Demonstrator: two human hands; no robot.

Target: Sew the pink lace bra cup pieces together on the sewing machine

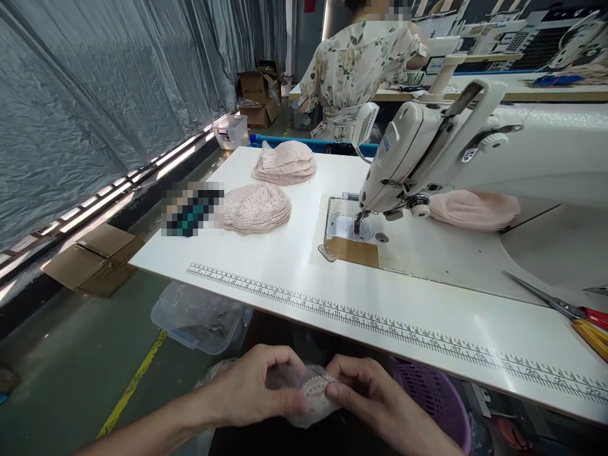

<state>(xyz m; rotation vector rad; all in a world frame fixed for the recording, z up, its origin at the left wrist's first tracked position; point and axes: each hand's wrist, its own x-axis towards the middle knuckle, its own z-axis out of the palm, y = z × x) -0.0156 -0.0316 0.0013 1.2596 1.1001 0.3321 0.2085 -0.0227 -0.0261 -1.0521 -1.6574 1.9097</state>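
Note:
Both my hands are low in front of the table edge, pinching one small pale pink lace fabric piece (pixel 314 398) between them. My left hand (pixel 256 386) grips its left side with thumb and fingers closed. My right hand (pixel 375 396) pinches its right edge. The piece sits below the white sewing table (pixel 294 266), near my lap. A white sewing machine (pixel 427 152) stands on the table at the right, its needle (pixel 357 223) over the plate.
Two stacks of pink lace pieces (pixel 256 208) (pixel 285 163) lie on the table's left. A pink fabric piece (pixel 475 209) rests behind the machine. Scissors (pixel 555 304) lie at the right. A purple basket (pixel 432 396) and a clear bin (pixel 199 316) sit below. A person in a floral dress (pixel 356 69) works beyond.

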